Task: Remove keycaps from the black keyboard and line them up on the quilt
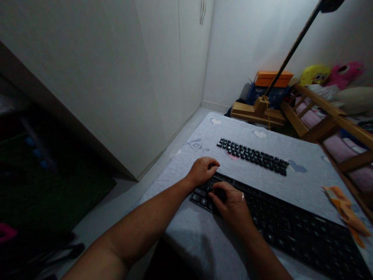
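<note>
A black computer keyboard [279, 217] lies at a slant on the cloth-covered table in front of me. My left hand [204, 170] is at its far left corner, fingers curled over the edge and gripping it. Over the keys at the left end, my right hand [229, 198] has thumb and forefinger pinched together. A thin, dark, slender piece shows by these fingers, too small to name. Beyond the keyboard, several loose black keycaps [253, 155] lie in close rows on the cloth.
On the right of the patterned table cover [186, 237] lies an orange cloth [345, 208]. A white wardrobe [151, 77] stands to the left. Behind the table are a wooden stand [258, 111] with a slanting pole, an orange box [272, 79] and a wooden bed rail [320, 101].
</note>
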`<state>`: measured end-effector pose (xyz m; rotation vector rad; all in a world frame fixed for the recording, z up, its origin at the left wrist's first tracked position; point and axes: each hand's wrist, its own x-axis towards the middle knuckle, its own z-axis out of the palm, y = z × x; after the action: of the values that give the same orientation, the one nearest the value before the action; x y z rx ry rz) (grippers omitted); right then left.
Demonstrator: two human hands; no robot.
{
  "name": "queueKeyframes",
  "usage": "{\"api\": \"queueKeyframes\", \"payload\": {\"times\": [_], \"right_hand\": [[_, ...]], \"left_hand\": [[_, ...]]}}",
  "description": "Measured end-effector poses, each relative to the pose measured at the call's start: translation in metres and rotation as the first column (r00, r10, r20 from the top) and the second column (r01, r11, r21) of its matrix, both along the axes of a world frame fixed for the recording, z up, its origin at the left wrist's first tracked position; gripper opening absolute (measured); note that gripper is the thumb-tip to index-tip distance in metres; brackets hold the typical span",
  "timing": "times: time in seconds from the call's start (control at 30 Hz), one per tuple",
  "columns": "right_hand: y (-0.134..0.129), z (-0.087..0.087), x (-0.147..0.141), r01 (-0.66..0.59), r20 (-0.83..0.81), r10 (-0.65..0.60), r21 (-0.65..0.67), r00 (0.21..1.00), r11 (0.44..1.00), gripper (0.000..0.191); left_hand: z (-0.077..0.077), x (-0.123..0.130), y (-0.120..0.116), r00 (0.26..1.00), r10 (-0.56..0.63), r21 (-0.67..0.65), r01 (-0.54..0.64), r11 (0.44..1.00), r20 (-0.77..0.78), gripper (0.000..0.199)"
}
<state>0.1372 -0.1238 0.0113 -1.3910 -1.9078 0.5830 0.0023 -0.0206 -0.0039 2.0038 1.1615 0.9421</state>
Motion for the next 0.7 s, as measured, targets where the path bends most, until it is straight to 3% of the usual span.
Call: {"api": "queueKeyframes", "payload": {"times": [0.3, 0.7], "right_hand": [[0.0000, 0.0018, -0.0024, 0.023, 0.042, -0.026, 0.072, 0.999, 0.997, 0.008], [0.0044, 0.0078, -0.0043, 0.113, 0.105, -0.101, -0.115, 0.989, 0.987, 0.014]], "left_hand": [[-0.0014, 0.0004, 0.0003, 0.998, 0.005, -0.041, -0.002, 0.999, 0.063, 0.018], [-0.0040, 0.0005, 0.0017, 0.995, 0.005, -0.125, 0.008, 0.992, 0.105, 0.019]]}}
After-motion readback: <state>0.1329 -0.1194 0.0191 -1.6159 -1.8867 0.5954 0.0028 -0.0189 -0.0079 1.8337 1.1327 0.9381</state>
